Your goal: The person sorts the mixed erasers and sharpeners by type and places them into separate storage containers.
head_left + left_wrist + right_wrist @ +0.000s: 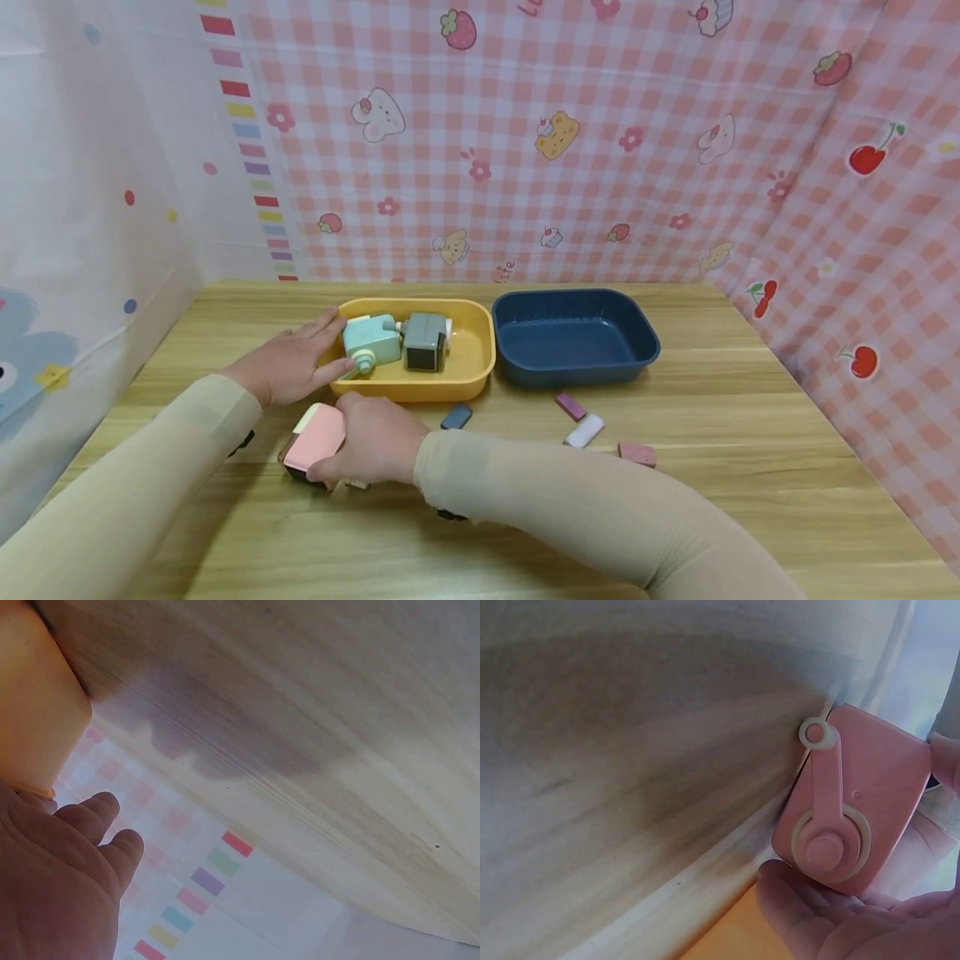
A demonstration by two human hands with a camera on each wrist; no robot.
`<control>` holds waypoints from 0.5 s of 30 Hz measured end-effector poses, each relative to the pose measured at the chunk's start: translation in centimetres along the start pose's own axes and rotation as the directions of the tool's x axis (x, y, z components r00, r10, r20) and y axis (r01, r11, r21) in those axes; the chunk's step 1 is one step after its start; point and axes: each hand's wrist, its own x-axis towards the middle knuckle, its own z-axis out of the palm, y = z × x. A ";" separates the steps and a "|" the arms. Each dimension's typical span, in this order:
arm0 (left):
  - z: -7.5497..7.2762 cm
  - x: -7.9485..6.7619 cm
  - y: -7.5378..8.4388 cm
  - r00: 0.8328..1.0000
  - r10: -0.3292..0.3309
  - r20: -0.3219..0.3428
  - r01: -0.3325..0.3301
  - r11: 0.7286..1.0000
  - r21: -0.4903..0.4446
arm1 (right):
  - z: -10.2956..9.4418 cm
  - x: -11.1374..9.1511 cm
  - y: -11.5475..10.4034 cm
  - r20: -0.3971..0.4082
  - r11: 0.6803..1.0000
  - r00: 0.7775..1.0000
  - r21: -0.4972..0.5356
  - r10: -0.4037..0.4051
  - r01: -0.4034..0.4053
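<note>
My right hand (pixel 381 442) grips a pink crank pencil sharpener (pixel 321 437) at the left front of the table. In the right wrist view its pink crank (pixel 829 795) with a cream ring faces the camera, the thumb at one edge and the fingers along another. My left hand (pixel 292 358) lies at the left end of a yellow tray (pixel 412 390), its fingers fairly straight along the rim and the thumb reaching over it. Inside that tray are a mint pencil sharpener (pixel 372 340), close to the left thumb, and a grey one (pixel 425 332).
A dark blue tray (pixel 577 367) stands right beside the yellow one. In front lie small blocks like erasers: blue (pixel 456 417), purple (pixel 571 407), white (pixel 584 431) and dusty pink (pixel 637 454). Another pale piece (pixel 357 483) shows partly under the right hand. Patterned cloth (pixel 525 167) hangs behind.
</note>
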 end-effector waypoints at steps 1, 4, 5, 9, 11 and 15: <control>0.0 0.0 0.0 1.000 -0.001 0.001 0.001 1.000 0.001 | 0.0 0.0 0.0 0.000 1.000 1.000 0.012 -0.002 0.002; 0.0 0.1 -0.1 1.000 -0.002 0.005 0.002 1.000 0.003 | 0.1 0.0 0.0 -0.006 1.000 1.000 0.025 -0.015 0.015; 0.0 0.1 -0.1 1.000 -0.003 0.007 0.003 1.000 0.003 | 0.2 0.1 0.0 -0.007 0.999 1.000 0.029 -0.018 0.018; 0.0 0.1 -0.1 1.000 -0.007 0.013 0.007 1.000 0.005 | 0.2 0.0 0.2 -0.009 0.998 1.000 0.052 -0.025 0.026; 0.0 0.1 -0.1 1.000 -0.008 0.014 0.008 1.000 0.005 | 0.1 -0.1 0.3 -0.007 0.998 1.000 0.064 -0.025 0.025; 0.0 0.1 -0.1 1.000 -0.008 0.010 0.008 1.000 0.005 | 0.1 -0.2 0.4 -0.007 0.998 0.999 0.046 -0.036 0.036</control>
